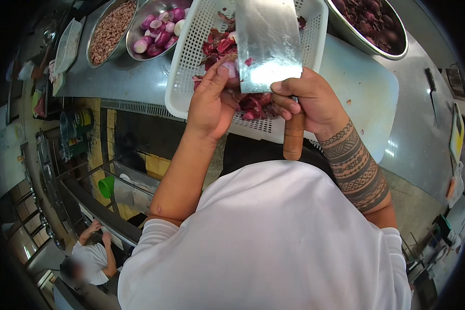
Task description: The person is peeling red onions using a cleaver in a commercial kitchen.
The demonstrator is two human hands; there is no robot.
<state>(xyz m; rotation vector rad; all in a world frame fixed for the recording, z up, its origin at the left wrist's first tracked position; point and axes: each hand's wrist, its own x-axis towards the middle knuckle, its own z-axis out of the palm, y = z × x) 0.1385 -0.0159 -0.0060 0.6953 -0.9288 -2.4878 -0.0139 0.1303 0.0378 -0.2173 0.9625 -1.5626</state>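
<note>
My right hand (313, 97) grips a cleaver (269, 42) where its broad steel blade meets the wooden handle. A small scrap of red skin sticks to the blade. Left of the blade, my left hand (211, 102) holds a red onion (231, 70), partly hidden by my fingers and the cleaver. Both hands are over a white perforated plastic basket (173, 87). Loose red onion skins (257, 105) lie in the basket, below and behind the hands.
Peeled red onions (160, 35) fill a steel bowl at left, beside a bowl of small pinkish pieces (114, 31). Unpeeled onions (368, 17) sit in a bowl at upper right. A white cutting board (366, 104) and a knife (431, 83) lie rightward. Another person (94, 259) works at lower left.
</note>
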